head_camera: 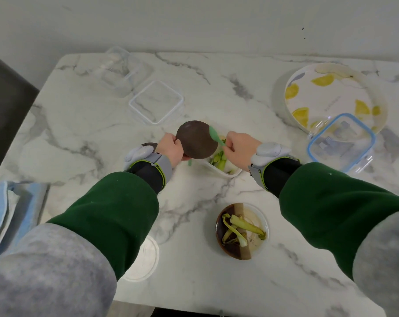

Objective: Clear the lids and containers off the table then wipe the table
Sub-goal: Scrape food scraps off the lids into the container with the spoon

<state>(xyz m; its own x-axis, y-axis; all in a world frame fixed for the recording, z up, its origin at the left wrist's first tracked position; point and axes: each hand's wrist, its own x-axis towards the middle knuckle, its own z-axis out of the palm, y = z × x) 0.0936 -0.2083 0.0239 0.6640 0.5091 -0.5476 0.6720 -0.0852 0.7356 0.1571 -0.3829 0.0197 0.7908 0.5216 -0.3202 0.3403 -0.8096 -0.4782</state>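
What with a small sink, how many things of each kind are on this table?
Ceramic dishes: 3
Clear plastic boxes or lids: 3
White tub: 1
White lid: 1
Green spoon: 1
Blue cloth: 1
Total: 10, not counting a dark shape half hidden by the left hand.

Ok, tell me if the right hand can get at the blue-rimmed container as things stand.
Probably, though not freely: the right hand grips the spoon. Only bare table lies between it and the blue-rimmed container.
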